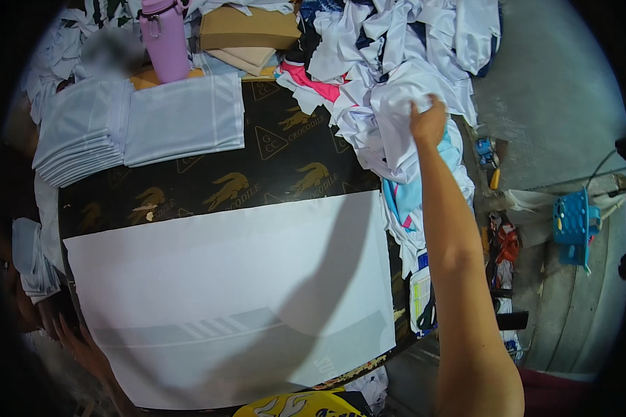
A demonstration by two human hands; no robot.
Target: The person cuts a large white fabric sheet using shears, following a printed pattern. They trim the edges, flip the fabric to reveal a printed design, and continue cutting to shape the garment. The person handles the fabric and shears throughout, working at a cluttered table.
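Observation:
My right arm reaches far across to a heap of white cloth scraps [351, 132] at the upper right. There my right hand [428, 121] is closed on a white cloth piece [398, 90]. A large white fabric panel [222, 271] with a grey striped band lies flat across the near part of the table. In shadow at the panel's left edge is my left hand [76, 342], its fingers stretched out and apart, holding nothing that I can see.
Stacks of folded pale grey cloth [184, 121] lie at the far left of the black table board [222, 184]. Behind them stand a pink bottle [165, 45] and a brown cardboard piece [247, 29]. A blue plastic basket [572, 226] hangs at the right, beyond the table.

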